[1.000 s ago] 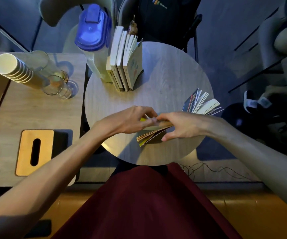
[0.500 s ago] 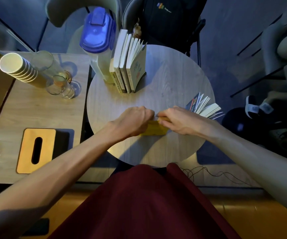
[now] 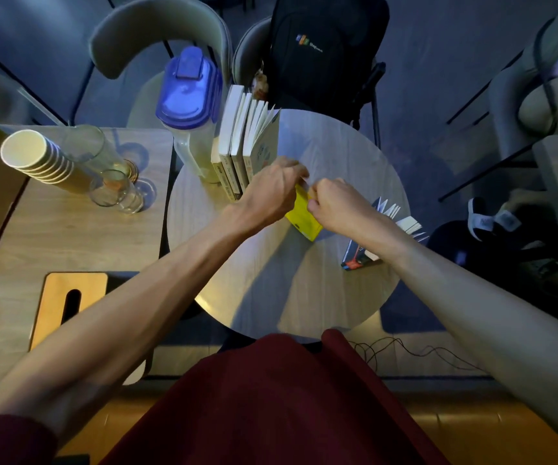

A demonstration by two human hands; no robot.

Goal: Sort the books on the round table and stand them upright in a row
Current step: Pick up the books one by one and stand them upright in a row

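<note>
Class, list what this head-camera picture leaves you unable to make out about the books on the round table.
- Yellow book: cover mostly hidden by the left hand and right hand.
- Upright row: spine lettering too small.
- Fanned books: number and titles hidden under the right forearm.
</note>
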